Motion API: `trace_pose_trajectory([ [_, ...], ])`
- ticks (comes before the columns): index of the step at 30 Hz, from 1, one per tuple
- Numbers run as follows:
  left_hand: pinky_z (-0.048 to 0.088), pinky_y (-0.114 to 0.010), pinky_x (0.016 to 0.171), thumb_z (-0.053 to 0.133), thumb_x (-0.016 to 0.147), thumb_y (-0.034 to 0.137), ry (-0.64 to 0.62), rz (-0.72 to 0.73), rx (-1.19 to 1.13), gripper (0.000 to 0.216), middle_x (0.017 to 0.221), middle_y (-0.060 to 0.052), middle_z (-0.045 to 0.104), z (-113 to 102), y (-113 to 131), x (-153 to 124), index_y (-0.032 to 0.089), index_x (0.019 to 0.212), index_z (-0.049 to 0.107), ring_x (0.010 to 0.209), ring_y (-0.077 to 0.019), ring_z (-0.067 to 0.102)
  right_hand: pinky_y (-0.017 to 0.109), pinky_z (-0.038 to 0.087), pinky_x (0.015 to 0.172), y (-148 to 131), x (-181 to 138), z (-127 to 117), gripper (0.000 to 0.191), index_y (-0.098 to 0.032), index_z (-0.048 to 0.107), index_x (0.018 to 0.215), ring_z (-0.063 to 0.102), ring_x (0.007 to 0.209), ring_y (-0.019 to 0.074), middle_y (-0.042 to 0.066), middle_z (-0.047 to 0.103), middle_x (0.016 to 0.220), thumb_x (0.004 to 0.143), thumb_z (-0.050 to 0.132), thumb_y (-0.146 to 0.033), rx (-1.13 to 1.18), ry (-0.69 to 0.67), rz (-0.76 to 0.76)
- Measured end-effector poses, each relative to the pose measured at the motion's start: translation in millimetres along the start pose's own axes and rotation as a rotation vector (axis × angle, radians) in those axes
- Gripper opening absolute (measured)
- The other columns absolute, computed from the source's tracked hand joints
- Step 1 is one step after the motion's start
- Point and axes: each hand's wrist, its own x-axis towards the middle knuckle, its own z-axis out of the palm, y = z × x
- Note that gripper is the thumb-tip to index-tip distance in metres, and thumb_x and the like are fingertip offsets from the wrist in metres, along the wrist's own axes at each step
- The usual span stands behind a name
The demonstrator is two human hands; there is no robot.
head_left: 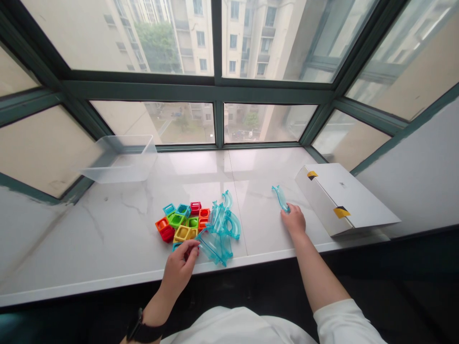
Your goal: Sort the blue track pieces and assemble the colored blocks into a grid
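A heap of bright square plastic blocks (pixel 181 222) in red, orange, green, yellow and blue lies on the white marble sill (pixel 118 229). Beside it is a pile of clear blue curved track pieces (pixel 221 227). My left hand (pixel 180 267) is at the near edge of the heap, fingers curled and pinching at a block I cannot make out. My right hand (pixel 294 220) rests on the sill to the right, its fingertips holding the near end of a single curved blue track piece (pixel 280 197) that lies flat.
A clear plastic bin (pixel 120 160) stands at the back left against the window. A white cardboard box (pixel 340 196) with yellow-black tape lies at the right. The window frame (pixel 218 119) runs behind the sill; the sill's front edge is close to my body.
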Motion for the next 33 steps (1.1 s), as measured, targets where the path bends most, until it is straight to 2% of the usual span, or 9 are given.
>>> trace_pose_trajectory([
  [4,0.057,-0.030,0.072,0.058,0.098,0.043,-0.009,-0.002,-0.018,0.029,0.085,-0.003,0.076,1,2,1,0.021,0.107,0.074,0.074,-0.0201,0.070,0.034,0.047,0.095,1,0,1,0.047,-0.018,0.065,0.139,0.063,0.114,0.0272,0.012,0.066,0.131,0.095,0.063,-0.036,-0.004,0.005,-0.001],
  [10,0.057,-0.031,0.075,0.058,0.099,0.043,-0.032,-0.012,-0.033,0.029,0.089,-0.004,0.076,2,1,0,0.022,0.112,0.072,0.078,-0.0207,0.070,0.035,0.048,0.093,-1,0,0,0.049,-0.020,0.064,0.141,0.062,0.116,0.0282,0.013,0.063,0.134,0.096,0.060,-0.039,0.003,-0.012,0.031],
  [16,0.056,-0.031,0.073,0.059,0.098,0.045,-0.019,-0.022,-0.016,0.029,0.089,-0.004,0.075,2,3,2,0.021,0.111,0.072,0.075,-0.0200,0.068,0.035,0.049,0.094,0,-6,-1,0.059,-0.021,0.059,0.147,0.062,0.115,0.0285,0.014,0.058,0.138,0.092,0.062,-0.041,0.049,-0.012,0.043],
  [21,0.056,-0.031,0.073,0.058,0.099,0.044,-0.039,-0.018,-0.039,0.029,0.087,-0.004,0.074,3,7,2,0.021,0.111,0.071,0.075,-0.0194,0.068,0.038,0.052,0.090,-5,-29,-1,0.064,-0.020,0.053,0.147,0.066,0.095,0.0257,0.017,0.055,0.140,0.088,0.060,-0.045,0.195,0.041,0.051],
  [24,0.055,-0.030,0.071,0.059,0.099,0.044,-0.046,-0.005,-0.022,0.028,0.085,-0.002,0.073,4,10,2,0.021,0.110,0.071,0.072,-0.0185,0.067,0.039,0.053,0.090,-12,-49,1,0.068,-0.018,0.049,0.148,0.067,0.097,0.0262,0.018,0.053,0.140,0.087,0.059,-0.047,0.260,0.080,0.057],
  [27,0.054,-0.030,0.072,0.058,0.099,0.043,-0.046,0.003,-0.018,0.027,0.086,-0.002,0.072,4,13,2,0.022,0.111,0.071,0.073,-0.0184,0.067,0.040,0.053,0.091,-23,-70,6,0.063,-0.018,0.052,0.145,0.067,0.098,0.0262,0.017,0.057,0.134,0.088,0.058,-0.045,0.313,0.073,0.064],
  [29,0.054,-0.030,0.072,0.058,0.100,0.042,-0.048,0.004,-0.013,0.027,0.085,-0.002,0.072,4,14,1,0.022,0.110,0.071,0.074,-0.0185,0.067,0.041,0.053,0.094,-33,-84,10,0.053,-0.019,0.059,0.137,0.067,0.099,0.0267,0.014,0.064,0.124,0.089,0.056,-0.042,0.357,0.021,-0.002],
  [31,0.054,-0.030,0.072,0.058,0.100,0.042,-0.050,0.007,-0.003,0.026,0.084,-0.002,0.072,4,15,0,0.022,0.110,0.071,0.073,-0.0185,0.067,0.044,0.051,0.098,-49,-100,14,0.039,-0.020,0.066,0.123,0.066,0.102,0.0281,0.012,0.069,0.112,0.091,0.056,-0.038,0.398,-0.041,-0.150],
  [33,0.054,-0.030,0.072,0.058,0.099,0.042,-0.049,0.009,-0.001,0.026,0.085,-0.002,0.072,4,15,-1,0.022,0.110,0.071,0.075,-0.0189,0.067,0.046,0.050,0.102,-69,-116,14,0.028,-0.021,0.070,0.114,0.065,0.106,0.0290,0.010,0.070,0.109,0.094,0.057,-0.036,0.432,-0.074,-0.332],
])
